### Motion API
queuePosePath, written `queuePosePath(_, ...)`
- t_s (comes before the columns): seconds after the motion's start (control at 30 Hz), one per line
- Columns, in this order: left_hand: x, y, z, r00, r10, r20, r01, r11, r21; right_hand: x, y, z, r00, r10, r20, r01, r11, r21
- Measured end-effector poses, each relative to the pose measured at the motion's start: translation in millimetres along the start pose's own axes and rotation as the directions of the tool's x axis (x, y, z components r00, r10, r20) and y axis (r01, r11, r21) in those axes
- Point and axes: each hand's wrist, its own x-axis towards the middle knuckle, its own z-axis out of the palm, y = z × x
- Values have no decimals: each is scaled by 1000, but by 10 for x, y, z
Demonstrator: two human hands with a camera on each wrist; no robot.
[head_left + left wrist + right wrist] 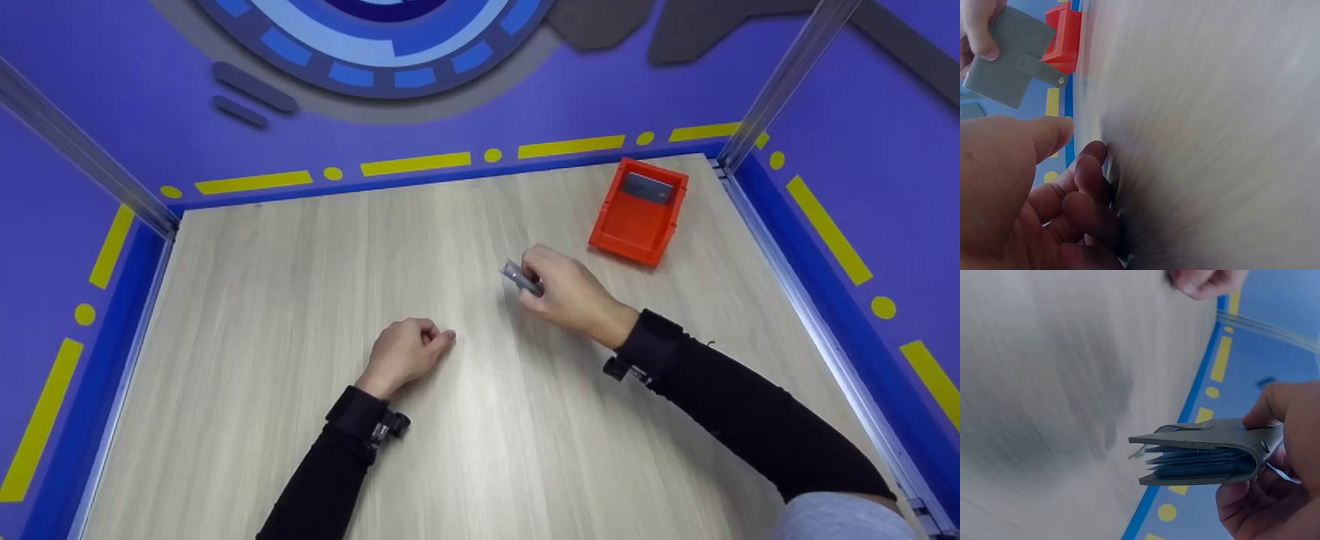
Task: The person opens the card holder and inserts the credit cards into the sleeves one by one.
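Note:
My right hand [566, 291] grips a grey card-holder wallet [521, 278] above the middle of the table. In the left wrist view the wallet [1008, 53] shows a flat cover and a strap with a snap button. Its edge in the right wrist view reveals several thin sleeves between the covers, with the thumb on one cover and fingers beneath. Nearer the front, my left hand [405, 351] rests on the table with loosely curled fingers, holding nothing.
A red plastic bin [628, 253] sits at the table's back right, with a dark grey card-like piece [649, 187] against its far inner end. Blue-purple panels [420, 135] with yellow marks border the wooden table [300, 285] at the back and sides.

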Motion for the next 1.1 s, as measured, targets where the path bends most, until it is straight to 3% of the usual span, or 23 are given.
queuePosePath(0.13,3,7,13,1000,6,-9,-6,1000,4,-86,-51,198,992,-85,98,97,987,-129)
queuePosePath(0.27,9,15,25,1000,15,-18,-15,1000,5,-147,-116,406,980,-122,160,149,975,-166)
queuePosePath(0.53,6,13,25,1000,16,-24,-16,1000,23,-146,-252,719,974,-167,154,194,965,-178)
queuePosePath(0.73,13,15,28,1000,26,-9,-26,999,20,-159,-257,827,964,-217,151,245,948,-203)
queuePosePath(0.9,15,24,41,1000,14,-13,-14,1000,3,-136,-205,785,973,-197,118,211,970,-119)
queuePosePath(1.1,13,62,83,1000,5,-20,-6,999,-41,-91,-110,649,996,-59,72,55,997,53)
